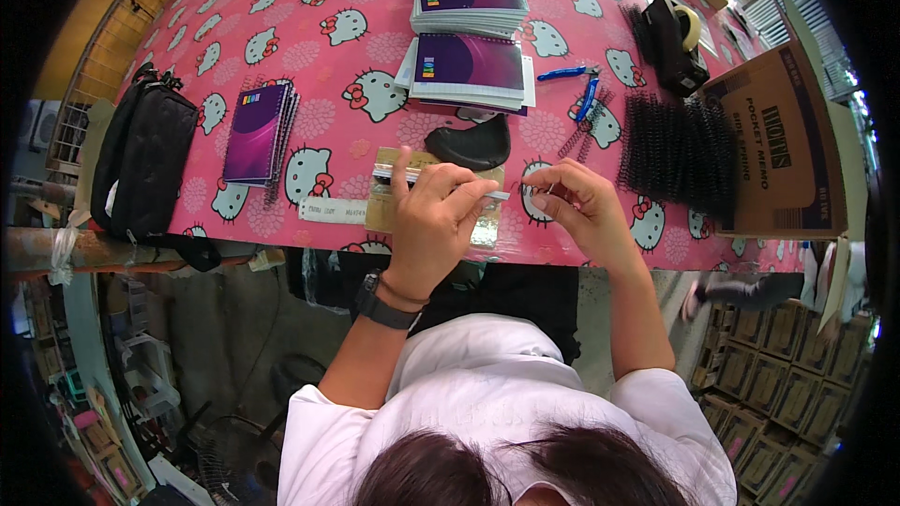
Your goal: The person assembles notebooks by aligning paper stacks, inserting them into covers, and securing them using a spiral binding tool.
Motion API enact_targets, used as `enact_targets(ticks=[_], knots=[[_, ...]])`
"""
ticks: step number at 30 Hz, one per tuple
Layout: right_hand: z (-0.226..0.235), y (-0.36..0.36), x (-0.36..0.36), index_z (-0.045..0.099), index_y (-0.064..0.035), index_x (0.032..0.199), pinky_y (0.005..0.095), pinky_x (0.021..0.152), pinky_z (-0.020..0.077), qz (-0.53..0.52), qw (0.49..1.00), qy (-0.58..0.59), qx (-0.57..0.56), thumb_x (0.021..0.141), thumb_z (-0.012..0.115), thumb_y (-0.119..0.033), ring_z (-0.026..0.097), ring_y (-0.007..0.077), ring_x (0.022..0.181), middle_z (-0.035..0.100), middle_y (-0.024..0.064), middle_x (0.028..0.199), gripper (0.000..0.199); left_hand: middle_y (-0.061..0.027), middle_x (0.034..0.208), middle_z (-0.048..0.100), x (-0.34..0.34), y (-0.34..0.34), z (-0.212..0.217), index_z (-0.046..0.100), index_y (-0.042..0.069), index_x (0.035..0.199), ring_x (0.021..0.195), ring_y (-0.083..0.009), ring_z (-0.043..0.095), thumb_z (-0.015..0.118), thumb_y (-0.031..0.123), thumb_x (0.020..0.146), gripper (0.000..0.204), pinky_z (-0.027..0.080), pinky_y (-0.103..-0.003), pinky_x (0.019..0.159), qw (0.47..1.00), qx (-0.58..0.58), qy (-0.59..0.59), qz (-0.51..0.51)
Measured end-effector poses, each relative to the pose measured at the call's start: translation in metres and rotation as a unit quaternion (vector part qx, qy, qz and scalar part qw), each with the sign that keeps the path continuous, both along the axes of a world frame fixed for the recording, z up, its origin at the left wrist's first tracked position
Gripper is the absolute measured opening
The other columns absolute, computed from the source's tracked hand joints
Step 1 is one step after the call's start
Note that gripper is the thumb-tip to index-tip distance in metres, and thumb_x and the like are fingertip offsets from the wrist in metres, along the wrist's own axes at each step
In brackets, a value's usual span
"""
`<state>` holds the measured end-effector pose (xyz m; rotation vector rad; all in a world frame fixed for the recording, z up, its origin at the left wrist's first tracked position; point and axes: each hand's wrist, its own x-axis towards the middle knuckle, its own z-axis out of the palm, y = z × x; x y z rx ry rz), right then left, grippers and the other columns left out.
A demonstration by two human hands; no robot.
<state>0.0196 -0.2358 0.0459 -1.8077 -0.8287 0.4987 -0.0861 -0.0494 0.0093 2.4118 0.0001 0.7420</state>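
I find left fingers (475, 195) pinching a white-edged piece (502, 196); right fingers (569, 176) curl just beside, grip unclear. Black coils (670, 145) farther right suggest binding; next likely demands steady alignment.

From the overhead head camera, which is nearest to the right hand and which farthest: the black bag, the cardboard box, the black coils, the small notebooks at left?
From the right hand:
1. Black coils, just to its right
2. Cardboard box, farther right
3. Small notebooks, across to the left
4. Black bag, far left
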Motion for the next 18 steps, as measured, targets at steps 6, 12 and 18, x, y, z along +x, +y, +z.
enact_targets(ticks=[6, 12, 18], knots=[[-0.006, -0.004, -0.011, 0.067, 0.0001, 0.099, 0.025, 0.071, 0.0446, 0.006, 1.0, -0.021, -0.008, 0.079, 0.068, 0.004, 0.055, 0.0116, 0.079, 0.058, 0.0044, 0.087, 0.02, 0.0016, 0.085, 0.062, -0.005, 0.003, 0.004, 0.072, 0.016, 0.093, 0.085, -0.0195, 0.055, 0.076, 0.008, 0.071, 0.024, 0.036, -0.037, 0.085, 0.998, -0.024, -0.035, -0.052], [-0.01, -0.001, -0.014, 0.066, 0.0005, 0.099, 0.0276, 0.07, 0.0461, 0.007, 0.995, -0.098, 0.001, 0.081, 0.065, 0.004, 0.058, 0.0168, 0.079, 0.058, 0.0076, 0.086, 0.018, 0.0017, 0.085, 0.062, -0.003, 0.001, 0.001, 0.071, 0.015, 0.092, 0.085, -0.0192, 0.055, 0.076, 0.009, 0.07, 0.024, 0.035, -0.036, 0.083, 0.998, -0.015, -0.049, -0.045], [-0.01, -0.006, -0.01, 0.065, -0.0021, 0.099, 0.0351, 0.072, 0.0475, 0.05, 0.991, -0.113, -0.051, 0.08, 0.065, 0.003, 0.058, 0.0284, 0.082, 0.057, 0.0109, 0.088, 0.02, 0.0027, 0.085, 0.062, -0.004, 0.003, 0.002, 0.071, 0.017, 0.091, 0.084, -0.0176, 0.055, 0.077, 0.01, 0.07, 0.023, 0.034, -0.035, 0.081, 0.997, -0.019, -0.039, -0.061]])
